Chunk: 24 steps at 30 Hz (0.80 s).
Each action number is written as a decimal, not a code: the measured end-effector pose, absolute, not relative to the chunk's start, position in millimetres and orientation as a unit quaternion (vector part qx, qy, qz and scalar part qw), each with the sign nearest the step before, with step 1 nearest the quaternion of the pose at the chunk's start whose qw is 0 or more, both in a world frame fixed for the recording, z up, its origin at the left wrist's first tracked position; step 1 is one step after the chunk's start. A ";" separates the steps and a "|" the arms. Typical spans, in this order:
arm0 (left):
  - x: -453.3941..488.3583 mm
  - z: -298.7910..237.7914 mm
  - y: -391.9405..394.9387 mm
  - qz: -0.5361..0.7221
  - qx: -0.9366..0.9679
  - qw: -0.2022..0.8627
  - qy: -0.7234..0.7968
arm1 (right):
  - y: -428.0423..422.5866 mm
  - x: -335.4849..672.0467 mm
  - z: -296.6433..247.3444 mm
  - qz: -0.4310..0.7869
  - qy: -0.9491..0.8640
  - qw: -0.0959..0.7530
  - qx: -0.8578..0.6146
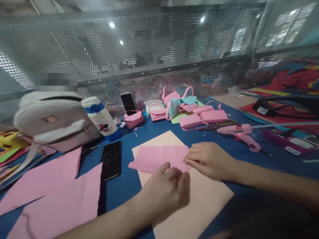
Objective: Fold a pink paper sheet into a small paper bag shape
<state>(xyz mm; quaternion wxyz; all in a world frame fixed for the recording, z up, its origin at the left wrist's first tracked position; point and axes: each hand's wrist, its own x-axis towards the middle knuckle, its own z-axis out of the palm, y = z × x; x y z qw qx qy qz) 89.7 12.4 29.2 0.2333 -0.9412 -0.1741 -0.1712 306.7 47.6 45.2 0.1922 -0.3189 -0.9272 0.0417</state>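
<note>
A piece of pink paper with faint fold creases lies on a larger peach sheet in front of me. My left hand is curled closed at the paper's lower right edge; its fingertips are partly hidden. At the right edge, my right hand is closed with its fingers together, pinching the same paper. Left of the peach sheet lies a black phone. Large pink sheets overlap at the lower left.
Behind are small pink paper bags, a standing phone, a bottle and a white backpack. A pink glue gun lies right on the blue table, near a purple device. Perforated metal panels border the back.
</note>
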 end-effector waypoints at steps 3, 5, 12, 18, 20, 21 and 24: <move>89.1 36.6 5.6 -0.188 -0.945 0.219 -0.155 | 48.4 297.7 53.2 0.057 -0.920 0.238 -0.306; 86.6 43.6 -2.6 -0.204 -0.950 0.196 -0.132 | 49.9 293.8 59.3 0.074 -0.916 0.255 -0.299; 67.9 71.3 -39.6 -0.277 -0.951 0.120 -0.067 | 58.1 291.3 69.5 0.215 -0.878 0.283 -0.320; 58.8 85.2 -41.1 -0.253 -0.967 0.009 -0.033 | 76.9 277.9 62.6 0.462 -0.807 0.250 -0.269; 58.9 84.5 -38.2 -0.223 -0.974 -0.004 -0.046 | 83.8 270.0 57.4 0.526 -0.781 0.222 -0.253; 58.6 82.9 -36.6 -0.211 -0.975 -0.013 -0.060 | 87.3 266.2 54.4 0.542 -0.772 0.211 -0.255; 53.9 75.7 -30.4 -0.208 -0.975 -0.028 -0.075 | 98.1 258.2 46.7 0.524 -0.777 0.199 -0.288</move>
